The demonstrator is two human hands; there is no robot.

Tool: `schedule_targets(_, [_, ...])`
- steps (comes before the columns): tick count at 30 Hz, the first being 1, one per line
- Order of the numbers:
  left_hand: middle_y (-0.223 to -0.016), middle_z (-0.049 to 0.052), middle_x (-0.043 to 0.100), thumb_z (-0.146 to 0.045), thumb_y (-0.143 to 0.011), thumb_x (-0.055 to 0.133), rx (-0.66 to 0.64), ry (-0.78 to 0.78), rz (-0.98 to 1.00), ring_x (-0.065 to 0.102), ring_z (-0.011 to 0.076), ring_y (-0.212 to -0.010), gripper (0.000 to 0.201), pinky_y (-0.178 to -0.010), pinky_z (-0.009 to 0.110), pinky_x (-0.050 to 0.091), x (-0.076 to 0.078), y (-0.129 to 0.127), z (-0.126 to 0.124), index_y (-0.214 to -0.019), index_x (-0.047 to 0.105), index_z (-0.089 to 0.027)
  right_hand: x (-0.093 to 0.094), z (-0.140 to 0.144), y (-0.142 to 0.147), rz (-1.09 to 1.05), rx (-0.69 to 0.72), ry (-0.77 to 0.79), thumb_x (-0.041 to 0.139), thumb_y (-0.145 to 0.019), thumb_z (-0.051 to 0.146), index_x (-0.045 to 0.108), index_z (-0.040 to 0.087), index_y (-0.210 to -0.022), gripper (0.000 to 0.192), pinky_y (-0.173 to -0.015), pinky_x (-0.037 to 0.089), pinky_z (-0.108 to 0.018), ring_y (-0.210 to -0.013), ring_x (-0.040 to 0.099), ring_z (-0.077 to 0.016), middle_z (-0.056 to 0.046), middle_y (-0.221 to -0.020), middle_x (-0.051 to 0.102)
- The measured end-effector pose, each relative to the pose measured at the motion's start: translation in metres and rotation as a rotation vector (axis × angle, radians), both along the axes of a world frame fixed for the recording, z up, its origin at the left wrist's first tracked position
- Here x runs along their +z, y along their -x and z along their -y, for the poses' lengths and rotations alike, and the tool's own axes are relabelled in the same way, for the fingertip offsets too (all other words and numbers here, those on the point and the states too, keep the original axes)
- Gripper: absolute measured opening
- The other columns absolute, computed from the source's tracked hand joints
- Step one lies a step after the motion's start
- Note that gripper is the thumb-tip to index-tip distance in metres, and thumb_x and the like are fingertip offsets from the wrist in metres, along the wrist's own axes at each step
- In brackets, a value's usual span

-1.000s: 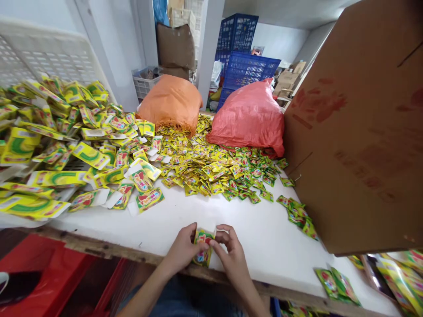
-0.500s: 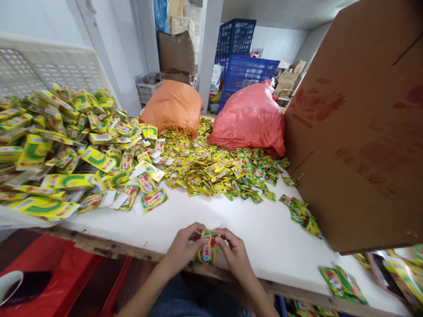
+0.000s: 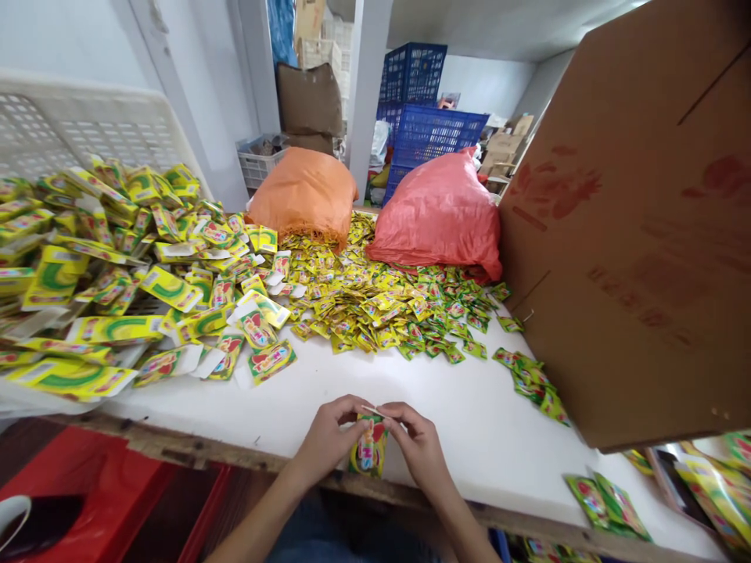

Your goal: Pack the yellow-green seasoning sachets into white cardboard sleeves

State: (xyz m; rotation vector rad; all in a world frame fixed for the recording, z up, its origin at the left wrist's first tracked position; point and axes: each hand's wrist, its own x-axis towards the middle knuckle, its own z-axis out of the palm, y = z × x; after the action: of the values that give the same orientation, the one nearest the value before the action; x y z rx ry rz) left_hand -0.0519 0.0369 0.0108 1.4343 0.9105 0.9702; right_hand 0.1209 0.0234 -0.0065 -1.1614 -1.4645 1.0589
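Observation:
Close to the table's front edge, a small flat yellow-green candy box [image 3: 369, 452] with colourful lettering stands between my two hands. My left hand [image 3: 329, 435] grips it by the upper left side, thumb on the front and fingers behind. From the other side, my right hand [image 3: 418, 439] pinches its upper right corner. A thin white flap edge shows between the fingertips at the top. Beyond my hands lies a heap of small yellow and green sachets [image 3: 375, 305]. Several more such boxes [image 3: 173, 288], some with white flaps open, spill from the left.
A white plastic basket [image 3: 134, 117] stands at left behind the boxes. An orange sack [image 3: 308, 191] and a red sack [image 3: 440, 215] rest behind the sachets. A large cardboard carton [image 3: 634, 258] blocks the right side. Two green sachets [image 3: 607, 504] lie near the front right edge.
My fingertips have drawn closer together at the box's top, and a white flap edge now shows between them. The view has shifted slightly.

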Motion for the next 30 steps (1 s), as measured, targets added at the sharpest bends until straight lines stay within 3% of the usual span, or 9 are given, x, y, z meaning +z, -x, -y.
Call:
schedule_targets(5, [-0.098,0.007,0.065,-0.024,-0.079,0.056,0.137,0.063,0.125,0.060,0.0179,-0.092,0.018,-0.084,0.030,0.046,-0.006,-0.008,0.010,-0.096,0.058,-0.017,0.003,0.003,0.000,0.011,-0.020,-0.035,0.059,-0.080,0.033,0.068,0.020,-0.087,0.017,-0.080,0.048,-0.033,-0.088,0.061,-0.0201,-0.006,-0.090,0.067])
schedule_targets(10, [-0.094,0.007,0.067,-0.027,-0.078,0.057,0.173,-0.053,-0.052,0.060,0.0193,-0.092,0.014,-0.085,0.029,0.046,0.000,-0.009,0.014,-0.084,0.065,-0.017,0.012,0.009,0.005,0.060,-0.034,-0.042,0.058,-0.081,0.031,0.067,0.019,-0.086,0.015,-0.080,0.048,-0.032,-0.087,0.061,-0.0195,-0.006,-0.089,0.067])
schedule_targets(14, [-0.086,0.006,0.069,-0.028,-0.077,0.057,0.224,-0.012,-0.089,0.062,0.0192,-0.084,0.016,-0.078,0.028,0.048,0.004,-0.010,0.009,-0.082,0.066,-0.016,0.019,0.008,0.008,0.121,-0.065,-0.028,0.057,-0.081,0.035,0.067,0.019,-0.084,0.019,-0.071,0.050,-0.030,-0.077,0.061,-0.0189,-0.005,-0.080,0.067])
schedule_targets(18, [-0.074,0.004,0.068,-0.030,-0.076,0.059,0.219,0.025,-0.106,0.061,0.0167,-0.070,0.017,-0.067,0.025,0.047,0.008,-0.012,0.002,-0.077,0.067,-0.015,0.026,0.001,0.008,0.162,-0.051,-0.011,0.055,-0.081,0.037,0.066,0.018,-0.081,0.022,-0.066,0.049,-0.028,-0.070,0.060,-0.0177,-0.004,-0.073,0.067])
schedule_targets(22, [-0.073,0.004,0.068,-0.031,-0.076,0.059,0.174,0.063,-0.037,0.060,0.0165,-0.070,0.019,-0.068,0.025,0.047,0.004,-0.008,-0.001,-0.077,0.067,-0.014,0.031,0.000,0.007,0.166,-0.038,0.014,0.053,-0.083,0.037,0.065,0.018,-0.077,0.023,-0.066,0.047,-0.027,-0.068,0.058,-0.0168,-0.003,-0.071,0.066])
schedule_targets(26, [-0.081,0.006,0.070,-0.031,-0.075,0.061,0.113,0.141,0.049,0.062,0.0185,-0.078,0.020,-0.074,0.028,0.047,-0.005,0.000,0.004,-0.082,0.067,-0.014,0.022,0.008,0.005,0.125,-0.037,0.043,0.054,-0.082,0.037,0.066,0.018,-0.081,0.023,-0.072,0.047,-0.029,-0.078,0.060,-0.0194,-0.005,-0.079,0.067])
schedule_targets(30, [-0.085,0.006,0.070,-0.029,-0.075,0.061,0.111,0.146,0.015,0.062,0.0186,-0.079,0.021,-0.074,0.028,0.047,-0.005,-0.006,0.016,-0.090,0.066,-0.015,0.010,0.014,0.014,0.050,-0.061,0.071,0.060,-0.078,0.038,0.067,0.019,-0.086,0.022,-0.077,0.049,-0.032,-0.084,0.062,-0.0217,-0.006,-0.084,0.068])
